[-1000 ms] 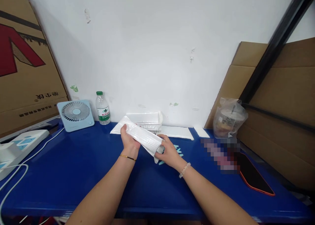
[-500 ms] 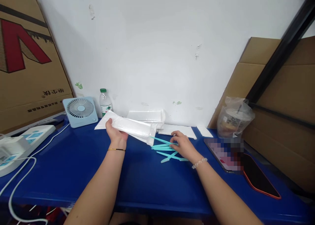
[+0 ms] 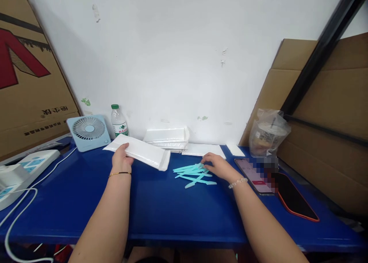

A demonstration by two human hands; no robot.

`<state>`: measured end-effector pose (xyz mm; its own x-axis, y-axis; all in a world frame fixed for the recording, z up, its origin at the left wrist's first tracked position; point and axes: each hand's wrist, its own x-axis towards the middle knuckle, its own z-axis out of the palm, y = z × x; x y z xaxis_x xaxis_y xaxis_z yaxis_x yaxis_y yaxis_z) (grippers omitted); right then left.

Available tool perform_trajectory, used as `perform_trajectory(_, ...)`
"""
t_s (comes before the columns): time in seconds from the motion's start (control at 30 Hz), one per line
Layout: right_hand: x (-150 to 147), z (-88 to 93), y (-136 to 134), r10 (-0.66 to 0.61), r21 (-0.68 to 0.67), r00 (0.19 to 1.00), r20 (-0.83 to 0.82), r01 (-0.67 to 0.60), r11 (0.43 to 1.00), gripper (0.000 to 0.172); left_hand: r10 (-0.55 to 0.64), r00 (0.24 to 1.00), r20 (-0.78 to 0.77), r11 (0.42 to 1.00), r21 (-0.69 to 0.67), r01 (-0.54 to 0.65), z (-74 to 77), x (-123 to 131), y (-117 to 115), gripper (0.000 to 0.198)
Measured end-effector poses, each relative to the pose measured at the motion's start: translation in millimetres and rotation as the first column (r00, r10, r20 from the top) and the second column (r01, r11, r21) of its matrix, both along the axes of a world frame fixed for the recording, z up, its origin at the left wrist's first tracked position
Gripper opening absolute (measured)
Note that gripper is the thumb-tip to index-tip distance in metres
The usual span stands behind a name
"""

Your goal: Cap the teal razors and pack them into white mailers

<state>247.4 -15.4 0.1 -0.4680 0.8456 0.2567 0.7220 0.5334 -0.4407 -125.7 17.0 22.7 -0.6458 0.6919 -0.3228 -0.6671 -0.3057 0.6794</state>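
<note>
My left hand (image 3: 122,160) is closed on a flat white packet (image 3: 143,151) in a clear plastic sleeve, tilted with its right end lower. Several thin teal plastic sticks (image 3: 193,174) with flatter, wider ends lie crossed in a loose pile at the table's middle. My right hand (image 3: 217,165) is at the upper right of the pile, fingers bent and slightly apart. Its fingertips are close to the stick ends; no stick is seen lifted. Behind, against the wall, lie more white packets (image 3: 166,136) in a stack and a flat white piece (image 3: 204,150).
The blue table (image 3: 161,213) holds a light blue fan (image 3: 89,130), a water bottle (image 3: 119,123) and a power strip (image 3: 34,171) with white cables on the left. To the right are two phones (image 3: 297,198), a bagged drink cup (image 3: 267,136) and cardboard (image 3: 316,148).
My left hand has drawn the packet left, away from the sticks. My right hand has opened a little, and the raised stick now lies on the pile. The view has shifted slightly.
</note>
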Motion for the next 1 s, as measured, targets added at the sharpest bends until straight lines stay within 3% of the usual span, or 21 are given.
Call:
perform_trajectory(0.07,10,0.5,2,-0.031,-0.016,0.999,-0.014,0.030,0.999,0.022,0.231,0.951,-0.205,0.968,-0.048,-0.245,-4.0,-10,-7,0.054)
perform_trajectory(0.13,18,1.8,2,-0.044,-0.058,0.999,-0.023,0.043,0.997,0.025,0.420,0.812,-0.406,0.881,-0.032,-0.472,-6.2,-17,-17,0.060)
perform_trajectory(0.2,23,3.1,2,-0.045,-0.092,0.999,-0.024,0.042,0.995,0.029,0.514,0.639,-0.572,0.810,0.078,-0.581,-3.3,-17,-27,0.055)
perform_trajectory(0.23,24,3.2,2,-0.045,-0.097,0.999,-0.022,0.043,0.994,0.029,0.534,0.564,-0.630,0.800,0.162,-0.577,0.1,-13,-30,0.051)
perform_trajectory(0.3,21,1.7,3,-0.045,-0.072,0.999,-0.022,0.044,0.996,0.027,0.509,0.489,-0.708,0.846,0.307,-0.436,8.0,6,-33,0.046)
perform_trajectory(0.33,18,0.0,4,-0.042,-0.043,0.999,-0.025,0.041,0.998,0.028,0.460,0.510,-0.727,0.885,0.330,-0.328,10.5,21,-32,0.044)
perform_trajectory(0.4,9,-4.9,7,-0.018,0.022,1.000,-0.024,0.019,1.000,0.033,0.147,0.581,-0.800,0.969,0.233,0.076,8.4,59,-30,0.033)
perform_trajectory(0.43,3,-7.6,8,-0.002,0.048,1.000,-0.019,0.003,0.999,0.036,-0.063,0.550,-0.833,0.942,0.133,0.309,3.3,79,-29,0.029)
perform_trajectory(0.47,-2,-10.1,10,0.014,0.064,1.000,-0.013,-0.013,0.998,0.036,-0.212,0.452,-0.866,0.868,0.046,0.495,-4.1,97,-28,0.030)
perform_trajectory(0.53,-8,-13.6,12,0.036,0.051,0.999,-0.012,-0.035,0.998,0.030,-0.294,0.156,-0.943,0.748,-0.125,0.652,-21.8,126,-31,0.032)
perform_trajectory(0.6,-10,-14.5,12,0.049,-0.016,0.998,-0.036,-0.049,0.999,0.022,-0.292,-0.191,-0.937,0.665,-0.342,0.664,-36.4,139,-35,0.035)
perform_trajectory(0.63,-8,-13.9,12,0.057,-0.063,0.997,-0.051,-0.060,0.996,0.018,-0.266,-0.329,-0.906,0.637,-0.421,0.646,-40.7,140,-37,0.035)
perform_trajectory(0.7,-3,-11.2,10,0.079,-0.162,0.993,-0.082,-0.091,0.983,0.014,-0.203,-0.496,-0.844,0.590,-0.510,0.626,-42.8,137,-42,0.035)
perform_trajectory(0.77,3,-7.2,8,0.108,-0.248,0.988,-0.110,-0.133,0.960,0.013,-0.148,-0.552,-0.821,0.546,-0.533,0.646,-39.1,132,-45,0.035)
perform_trajectory(0.83,7,-2.7,5,0.129,-0.300,0.978,-0.161,-0.173,0.938,0.015,-0.125,-0.545,-0.829,0.525,-0.522,0.672,-34.7,130,-46,0.032)
perform_trajectory(1.0,8,1.3,5,0.067,-0.303,0.944,-0.324,-0.170,0.938,0.022,-0.082,-0.342,-0.936,0.612,-0.318,0.724,-39.5,133,-36,0.022)
